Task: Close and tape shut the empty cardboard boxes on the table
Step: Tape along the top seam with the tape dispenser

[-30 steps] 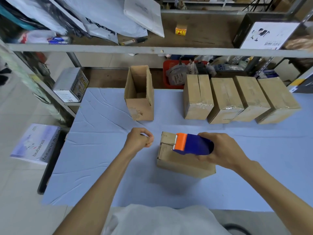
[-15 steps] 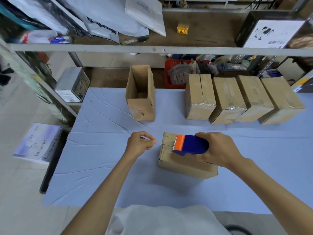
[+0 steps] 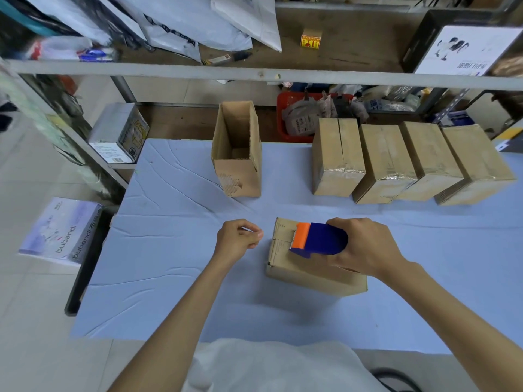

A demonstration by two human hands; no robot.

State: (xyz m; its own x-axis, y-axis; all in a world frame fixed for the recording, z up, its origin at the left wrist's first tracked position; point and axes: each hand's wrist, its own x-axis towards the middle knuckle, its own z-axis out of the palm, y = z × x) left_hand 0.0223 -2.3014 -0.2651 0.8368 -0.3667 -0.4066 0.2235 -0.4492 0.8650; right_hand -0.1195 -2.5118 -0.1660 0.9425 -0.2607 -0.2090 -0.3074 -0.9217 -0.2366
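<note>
A cardboard box [image 3: 308, 271] is laid near the middle of the blue table [image 3: 169, 278]. A blue and orange tape dispenser [image 3: 319, 240] is set on its top and is gripped by the right hand [image 3: 365, 244]. The left hand [image 3: 237, 239] is held at 9 o'clock of this box, apart from it, with fingers curled; whether something is pinched cannot be told. 1 open box [image 3: 237, 154] is seen at 11 o'clock and 4 closed boxes [image 3: 387, 162] at 1 o'clock.

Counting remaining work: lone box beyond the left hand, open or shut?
Open. The lone box has no flaps closed on top; its inside shows.
</note>
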